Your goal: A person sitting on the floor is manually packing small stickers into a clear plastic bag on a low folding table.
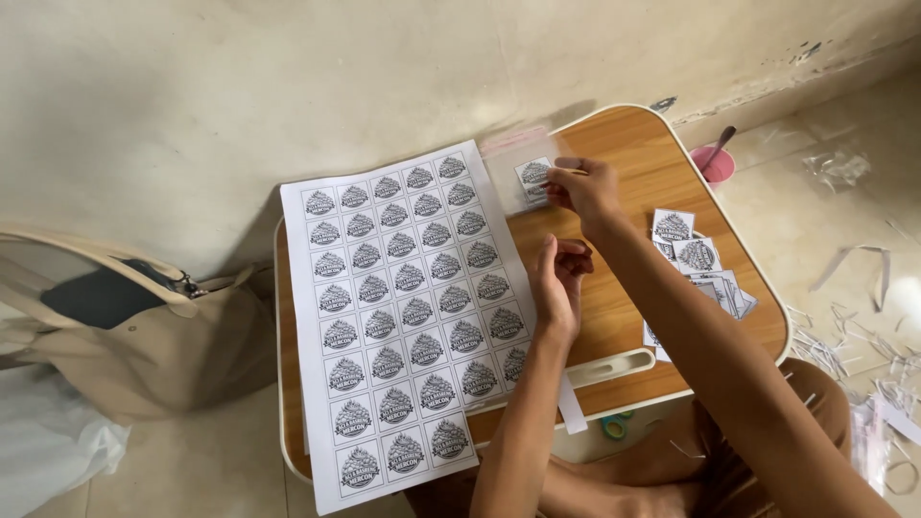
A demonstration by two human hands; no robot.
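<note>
Cut label (533, 176) between right fingers (561, 182)

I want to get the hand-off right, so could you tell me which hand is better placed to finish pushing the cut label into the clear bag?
Probably the right hand: it already pinches the cut label at the clear bag. The left hand hovers nearer the printed sheet.

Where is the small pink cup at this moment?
The pink cup stands on the floor at the upper right of the head view, just beyond the wooden table corner, near the wall.
</note>
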